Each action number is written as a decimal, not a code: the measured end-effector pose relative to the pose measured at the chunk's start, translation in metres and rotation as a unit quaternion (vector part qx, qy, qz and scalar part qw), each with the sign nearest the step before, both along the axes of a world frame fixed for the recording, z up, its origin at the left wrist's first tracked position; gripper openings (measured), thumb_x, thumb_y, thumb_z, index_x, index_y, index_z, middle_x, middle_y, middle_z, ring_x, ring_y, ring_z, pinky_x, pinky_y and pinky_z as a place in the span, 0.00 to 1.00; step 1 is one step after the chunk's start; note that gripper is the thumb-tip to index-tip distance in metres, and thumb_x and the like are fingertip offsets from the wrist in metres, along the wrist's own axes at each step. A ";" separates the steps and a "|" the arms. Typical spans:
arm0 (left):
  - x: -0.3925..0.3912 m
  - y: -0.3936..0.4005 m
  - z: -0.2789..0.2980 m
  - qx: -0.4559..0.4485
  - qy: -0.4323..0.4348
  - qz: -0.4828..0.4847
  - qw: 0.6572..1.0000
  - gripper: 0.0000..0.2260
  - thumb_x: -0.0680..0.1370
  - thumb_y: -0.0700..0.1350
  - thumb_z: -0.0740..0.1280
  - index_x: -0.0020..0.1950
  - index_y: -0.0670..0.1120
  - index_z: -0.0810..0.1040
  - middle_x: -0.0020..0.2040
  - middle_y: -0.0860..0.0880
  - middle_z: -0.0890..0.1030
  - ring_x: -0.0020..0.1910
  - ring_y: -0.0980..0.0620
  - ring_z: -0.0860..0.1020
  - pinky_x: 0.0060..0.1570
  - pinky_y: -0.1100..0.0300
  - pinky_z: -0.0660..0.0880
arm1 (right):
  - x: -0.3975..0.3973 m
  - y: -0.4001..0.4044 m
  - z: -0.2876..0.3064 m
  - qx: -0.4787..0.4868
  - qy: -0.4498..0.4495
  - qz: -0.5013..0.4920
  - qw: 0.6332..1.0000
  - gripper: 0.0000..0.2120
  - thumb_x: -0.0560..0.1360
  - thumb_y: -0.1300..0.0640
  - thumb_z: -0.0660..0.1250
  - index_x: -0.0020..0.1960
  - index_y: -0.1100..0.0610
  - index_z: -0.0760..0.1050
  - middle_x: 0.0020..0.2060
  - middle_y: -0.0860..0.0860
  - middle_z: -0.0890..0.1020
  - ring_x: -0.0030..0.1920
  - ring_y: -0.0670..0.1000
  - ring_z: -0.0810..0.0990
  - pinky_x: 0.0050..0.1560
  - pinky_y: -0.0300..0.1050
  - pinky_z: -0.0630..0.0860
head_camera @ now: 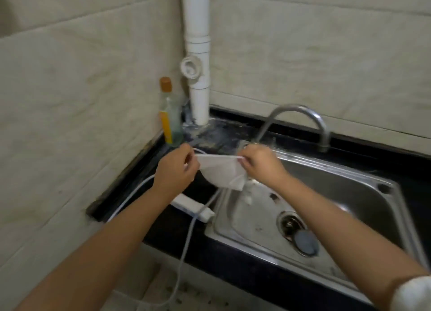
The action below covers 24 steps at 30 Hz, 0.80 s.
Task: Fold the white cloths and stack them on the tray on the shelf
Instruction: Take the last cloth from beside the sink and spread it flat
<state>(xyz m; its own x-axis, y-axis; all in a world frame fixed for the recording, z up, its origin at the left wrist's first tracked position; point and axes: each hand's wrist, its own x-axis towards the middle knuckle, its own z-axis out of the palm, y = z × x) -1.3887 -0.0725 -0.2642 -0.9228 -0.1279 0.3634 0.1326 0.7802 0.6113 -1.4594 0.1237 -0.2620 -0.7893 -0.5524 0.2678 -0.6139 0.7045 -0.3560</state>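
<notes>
A small white cloth [220, 169] hangs stretched between my two hands, above the left edge of a steel sink [363, 194]. My left hand [176, 168] pinches its left top corner. My right hand [261, 163] pinches the right top corner, and the cloth sags and bunches below it. No tray or shelf is in view.
A black counter [144, 170] runs into a tiled corner. On it stand a clear bottle with an orange cap [169, 114] and a white drain pipe [198, 77]. A curved tap [303, 121] rises behind the sink. A white power strip [193, 205] with cables lies left of the sink.
</notes>
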 end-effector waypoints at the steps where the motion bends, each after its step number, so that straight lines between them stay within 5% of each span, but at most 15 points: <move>1: -0.007 0.020 0.009 0.019 -0.001 -0.016 1.000 0.09 0.73 0.47 0.56 0.39 0.42 0.70 0.29 0.49 0.68 0.29 0.51 0.67 0.32 0.59 0.59 | 0.003 0.026 0.015 -0.009 0.008 -0.018 1.000 0.11 0.70 0.60 0.61 0.43 0.65 0.81 0.38 0.64 0.82 0.42 0.61 0.81 0.42 0.46 0.72; 4: -0.029 0.098 0.037 0.049 0.022 -0.114 0.992 0.17 0.74 0.50 0.56 0.46 0.37 0.74 0.35 0.43 0.75 0.34 0.49 0.71 0.36 0.59 0.63 | 0.022 0.118 0.055 -0.016 0.031 -0.114 0.993 0.13 0.70 0.60 0.60 0.45 0.64 0.81 0.40 0.63 0.82 0.44 0.61 0.80 0.46 0.49 0.75; 8: -0.042 0.237 0.068 0.034 0.010 -0.296 0.954 0.10 0.78 0.42 0.61 0.51 0.38 0.79 0.45 0.44 0.81 0.43 0.49 0.75 0.41 0.65 0.63 | 0.074 0.261 0.081 -0.015 0.036 -0.278 0.960 0.10 0.73 0.65 0.62 0.50 0.64 0.80 0.45 0.62 0.82 0.48 0.61 0.78 0.45 0.46 0.70; 15: 0.029 0.522 0.074 -0.135 0.059 -0.532 0.834 0.11 0.80 0.44 0.59 0.53 0.41 0.79 0.53 0.44 0.81 0.55 0.46 0.77 0.49 0.59 0.67 | 0.253 0.518 0.061 0.039 -0.074 -0.575 0.814 0.12 0.73 0.63 0.59 0.50 0.61 0.80 0.49 0.58 0.82 0.50 0.58 0.78 0.46 0.48 0.74; 19: 0.117 0.674 0.067 -0.310 0.138 -0.582 0.739 0.13 0.81 0.45 0.55 0.55 0.41 0.76 0.54 0.42 0.76 0.56 0.43 0.74 0.49 0.52 0.71 | 0.376 0.636 0.061 0.035 0.030 -0.702 0.711 0.10 0.74 0.63 0.61 0.48 0.63 0.79 0.47 0.61 0.80 0.51 0.62 0.77 0.47 0.50 0.73; 24: 0.202 0.815 0.062 -0.176 0.190 -0.669 0.697 0.16 0.72 0.46 0.55 0.41 0.40 0.81 0.37 0.39 0.79 0.38 0.39 0.80 0.31 0.51 0.77 | 0.518 0.711 0.060 0.064 0.182 -0.755 0.627 0.11 0.68 0.62 0.58 0.40 0.64 0.79 0.35 0.62 0.81 0.38 0.64 0.79 0.39 0.53 0.75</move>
<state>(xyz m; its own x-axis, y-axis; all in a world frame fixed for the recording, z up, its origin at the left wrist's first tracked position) -1.1864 0.7421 -0.2025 0.0400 0.9135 0.4049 0.9854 -0.1033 0.1356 -0.9414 0.8352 -0.2023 -0.3376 0.7158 0.6112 0.7632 0.5883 -0.2673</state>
